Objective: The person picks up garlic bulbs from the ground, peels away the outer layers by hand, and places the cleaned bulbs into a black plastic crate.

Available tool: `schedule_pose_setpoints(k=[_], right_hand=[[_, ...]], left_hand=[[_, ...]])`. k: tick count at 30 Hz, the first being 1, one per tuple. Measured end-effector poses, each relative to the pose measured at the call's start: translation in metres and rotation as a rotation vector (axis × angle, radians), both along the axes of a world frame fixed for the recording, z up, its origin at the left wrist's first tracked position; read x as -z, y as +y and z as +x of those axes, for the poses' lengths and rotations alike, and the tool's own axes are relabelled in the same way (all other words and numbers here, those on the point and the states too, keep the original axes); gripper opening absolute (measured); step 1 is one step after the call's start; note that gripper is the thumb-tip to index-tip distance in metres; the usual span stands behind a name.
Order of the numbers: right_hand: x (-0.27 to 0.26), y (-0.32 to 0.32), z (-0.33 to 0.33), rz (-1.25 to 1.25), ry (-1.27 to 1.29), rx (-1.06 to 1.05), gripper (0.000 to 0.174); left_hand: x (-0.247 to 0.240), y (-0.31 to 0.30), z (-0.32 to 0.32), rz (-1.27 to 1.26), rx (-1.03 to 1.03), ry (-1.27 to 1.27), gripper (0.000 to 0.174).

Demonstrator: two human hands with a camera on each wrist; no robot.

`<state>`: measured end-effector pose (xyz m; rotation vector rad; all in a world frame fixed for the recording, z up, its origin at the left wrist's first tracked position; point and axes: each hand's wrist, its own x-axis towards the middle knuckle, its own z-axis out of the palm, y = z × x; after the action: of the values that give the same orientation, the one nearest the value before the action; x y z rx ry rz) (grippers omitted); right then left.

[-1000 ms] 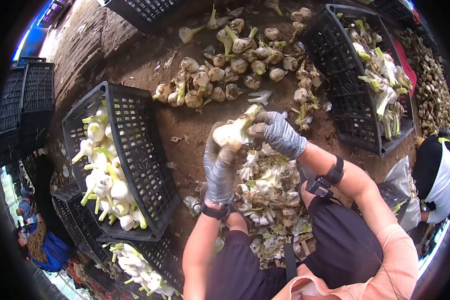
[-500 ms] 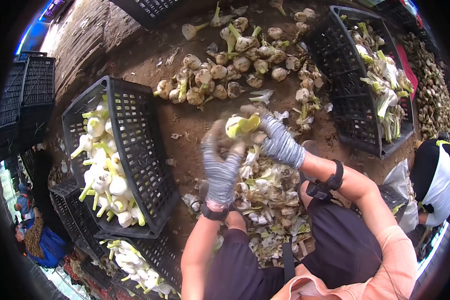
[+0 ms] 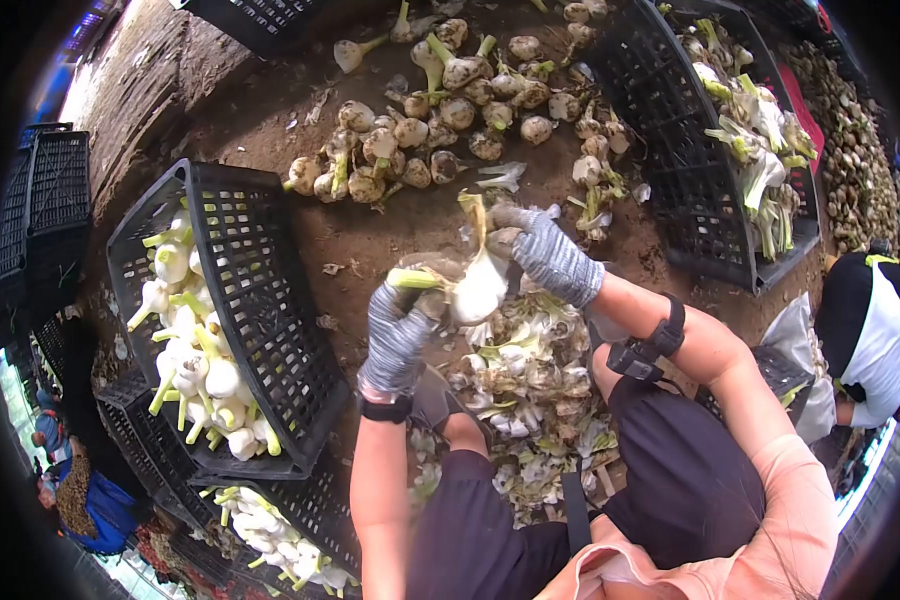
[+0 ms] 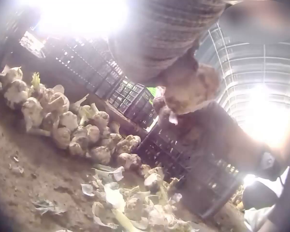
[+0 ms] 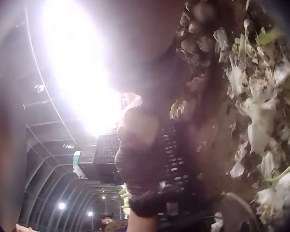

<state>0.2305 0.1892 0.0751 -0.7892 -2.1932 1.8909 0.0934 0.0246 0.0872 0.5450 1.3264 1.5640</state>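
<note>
Above the peelings heap, with the left hand gripping the garlic bulb by its green stem and the right hand seemingly pinching loose outer skin, a steady downward peel probably works best.

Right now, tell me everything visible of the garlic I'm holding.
The garlic is round, mostly white, with a green stem pointing left and a brownish skin strip rising in the head view. It's held aloft, the left grip around its stem, the right grip by the strip; blur hides that grip's exact contact.
</note>
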Motion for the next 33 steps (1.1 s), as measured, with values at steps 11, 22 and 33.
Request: schedule_pose_setpoints(k=[11,22,33], right_hand=[[0.012,-0.023,0.007,-1.725,-0.101,0.485,0.010],[0.012,-0.011,0.056,-1.438,-0.081,-0.005,0.022],[-0.025,0.036,0.048,-0.058,-0.391,-0.458,0.069]], left_hand=[[0.039,-0.010,0.020,0.045,-0.202,-0.805,0.044],[0.063,-0.014,0.019,0.439,-0.242,-1.212,0.043],[0.051,0.003,0.015,-0.114,-0.723,-0.824,0.021]])
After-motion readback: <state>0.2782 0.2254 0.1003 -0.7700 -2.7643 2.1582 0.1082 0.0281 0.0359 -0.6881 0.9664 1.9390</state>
